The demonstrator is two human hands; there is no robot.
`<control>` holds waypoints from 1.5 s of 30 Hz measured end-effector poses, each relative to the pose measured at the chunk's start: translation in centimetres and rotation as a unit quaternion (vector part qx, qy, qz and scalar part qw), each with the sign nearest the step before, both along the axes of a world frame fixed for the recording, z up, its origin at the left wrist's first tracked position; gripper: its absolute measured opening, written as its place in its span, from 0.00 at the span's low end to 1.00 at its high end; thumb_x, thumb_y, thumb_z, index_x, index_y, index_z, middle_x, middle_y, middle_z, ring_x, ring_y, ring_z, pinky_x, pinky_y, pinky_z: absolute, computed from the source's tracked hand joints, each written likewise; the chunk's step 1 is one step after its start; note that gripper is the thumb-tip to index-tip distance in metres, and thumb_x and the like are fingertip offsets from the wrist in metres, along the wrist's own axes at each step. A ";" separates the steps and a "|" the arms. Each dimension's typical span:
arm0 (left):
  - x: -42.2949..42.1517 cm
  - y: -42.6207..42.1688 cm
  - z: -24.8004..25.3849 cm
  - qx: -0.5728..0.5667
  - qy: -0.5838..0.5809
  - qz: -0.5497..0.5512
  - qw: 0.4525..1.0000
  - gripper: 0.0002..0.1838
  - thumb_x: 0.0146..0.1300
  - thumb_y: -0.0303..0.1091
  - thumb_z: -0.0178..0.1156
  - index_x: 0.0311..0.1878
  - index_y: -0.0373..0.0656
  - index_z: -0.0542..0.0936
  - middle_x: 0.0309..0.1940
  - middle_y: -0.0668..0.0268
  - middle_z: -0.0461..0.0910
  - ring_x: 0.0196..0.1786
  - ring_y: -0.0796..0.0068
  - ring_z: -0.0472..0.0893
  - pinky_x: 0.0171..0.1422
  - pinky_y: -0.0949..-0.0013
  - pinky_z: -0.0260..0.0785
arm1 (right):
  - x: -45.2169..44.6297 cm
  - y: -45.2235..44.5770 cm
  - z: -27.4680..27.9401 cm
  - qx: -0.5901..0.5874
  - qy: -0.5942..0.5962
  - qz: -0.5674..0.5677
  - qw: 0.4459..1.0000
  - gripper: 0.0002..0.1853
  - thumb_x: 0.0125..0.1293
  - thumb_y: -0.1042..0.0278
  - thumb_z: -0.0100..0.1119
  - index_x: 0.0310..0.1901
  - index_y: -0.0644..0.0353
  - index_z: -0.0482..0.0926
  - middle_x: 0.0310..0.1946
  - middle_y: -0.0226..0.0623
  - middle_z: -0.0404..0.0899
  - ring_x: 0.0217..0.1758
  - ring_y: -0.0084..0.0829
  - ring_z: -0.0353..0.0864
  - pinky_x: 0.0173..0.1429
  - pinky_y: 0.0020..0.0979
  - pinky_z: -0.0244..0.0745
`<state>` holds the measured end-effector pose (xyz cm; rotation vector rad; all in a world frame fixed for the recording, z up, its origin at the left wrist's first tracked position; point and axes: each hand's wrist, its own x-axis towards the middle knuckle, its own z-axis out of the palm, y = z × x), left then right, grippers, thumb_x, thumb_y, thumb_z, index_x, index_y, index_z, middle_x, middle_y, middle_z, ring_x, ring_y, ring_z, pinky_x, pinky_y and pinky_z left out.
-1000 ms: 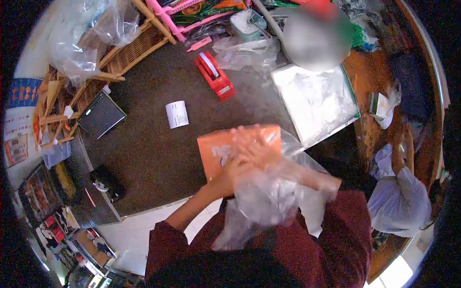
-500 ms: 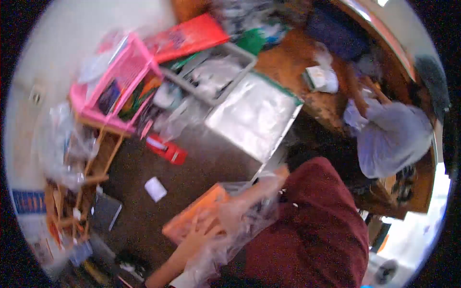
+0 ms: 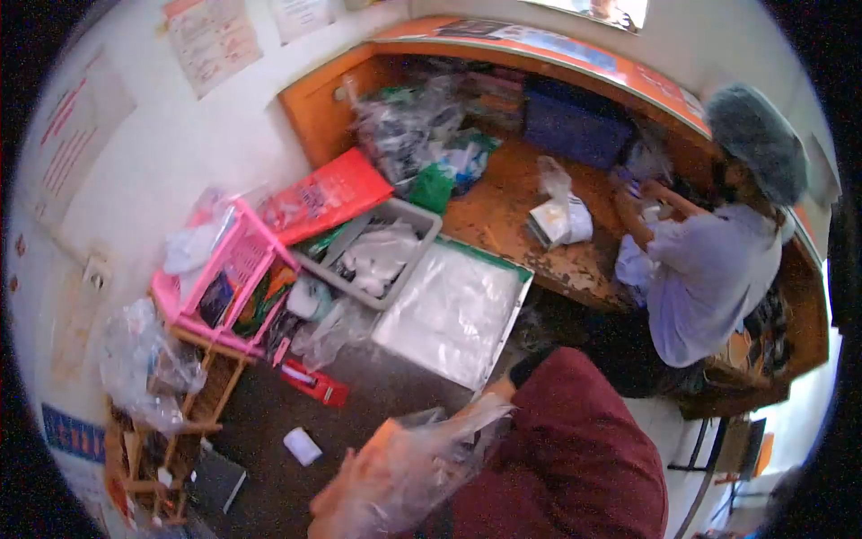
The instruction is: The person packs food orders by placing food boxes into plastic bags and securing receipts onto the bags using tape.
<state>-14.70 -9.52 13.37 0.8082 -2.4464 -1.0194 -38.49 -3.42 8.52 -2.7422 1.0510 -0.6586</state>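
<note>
A clear plastic bag (image 3: pixel 440 449) with an orange packet (image 3: pixel 382 440) in or under it lies against my maroon-clothed leg (image 3: pixel 575 449). My left hand (image 3: pixel 337 492), low in the view, is closed at the lower left end of the bag, its fingers partly covered by the plastic and blurred. Bare skin, probably my right hand (image 3: pixel 489 395), shows at the bag's upper right end; its fingers are hidden behind the shiny film. A stack of clear plastic sheets or bags (image 3: pixel 453 310) lies in a white, green-edged wrapper just beyond.
A grey tray (image 3: pixel 422 220) of bags, a pink basket (image 3: pixel 260 260) and a red packet (image 3: pixel 328 193) stand ahead. A red tool-like object (image 3: pixel 314 382) and a white piece (image 3: pixel 303 446) lie on the dark surface. At right, a co-worker (image 3: pixel 718 278) works at a wooden counter (image 3: pixel 503 198).
The view has tilted up, showing more wall and the co-worker's head. My left hand, earlier spread over the orange packet, has closed at the bag's end; plastic now covers more of the packet.
</note>
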 end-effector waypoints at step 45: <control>-3.3 -1.1 -16.8 0.320 0.260 0.167 0.896 0.25 0.63 0.34 0.46 0.64 0.43 0.56 0.56 0.58 0.67 0.58 0.70 0.66 0.59 0.69 0.61 | 3.7 -1.9 -15.1 0.462 -0.347 -0.183 0.796 0.19 0.46 0.74 0.54 0.43 0.65 0.73 0.47 0.48 0.69 0.55 0.46 0.64 0.59 0.42 0.58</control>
